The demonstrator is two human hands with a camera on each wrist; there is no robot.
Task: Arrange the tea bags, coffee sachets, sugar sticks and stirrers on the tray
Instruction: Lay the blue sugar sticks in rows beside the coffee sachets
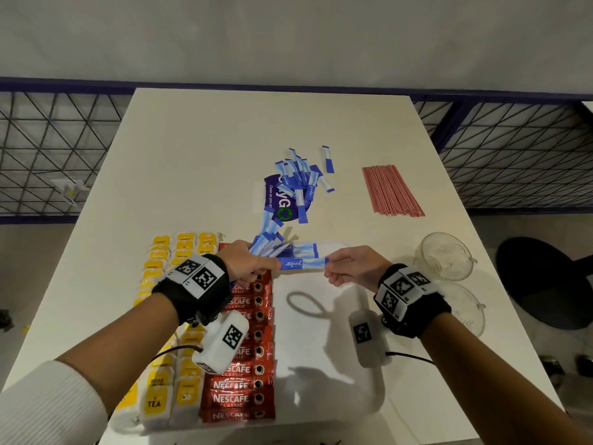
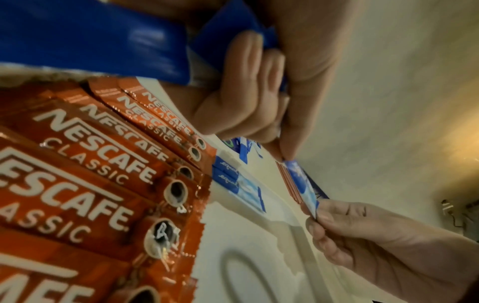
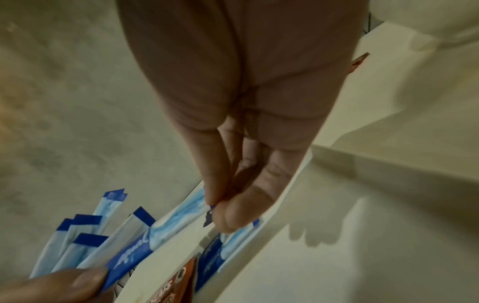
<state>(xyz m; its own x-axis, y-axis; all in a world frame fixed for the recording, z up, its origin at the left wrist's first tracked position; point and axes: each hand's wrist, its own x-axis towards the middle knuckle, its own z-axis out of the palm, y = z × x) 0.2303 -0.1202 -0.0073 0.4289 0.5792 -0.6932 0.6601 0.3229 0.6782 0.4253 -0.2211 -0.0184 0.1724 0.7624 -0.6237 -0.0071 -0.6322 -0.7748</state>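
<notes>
Holding a fanned bunch of slim blue-and-white paper sugar sticks [image 1: 272, 248] in our left hand [image 1: 248, 261], fingers and thumb curled round their lower ends, we pinch the far tip of one stick printed "equal" [image 1: 303, 263] between thumb and forefinger of our right hand [image 1: 348, 268]. That stick spans the gap between both hands, just above the white plastic tray [image 1: 308, 332] lying on the white tabletop [image 1: 199, 162].

We judge these sticks very light, thin and a little limp: the paper creases easily, and the granules inside shift, so the middle sags when a stick is held at one end. The flat sealed blue ends are the firmest place to pinch. A loose fan slides apart readily, so the bunch needs even pressure.

A few sugar sticks already lie on the tray beside the row of red foil coffee sachets [image 1: 239, 364], with yellow-tagged tea bags [image 1: 167, 374] to their left. More sticks sit heaped further back [image 1: 300, 178], and the thin red plastic stirrers [image 1: 391, 191] lie well apart, on the right.
</notes>
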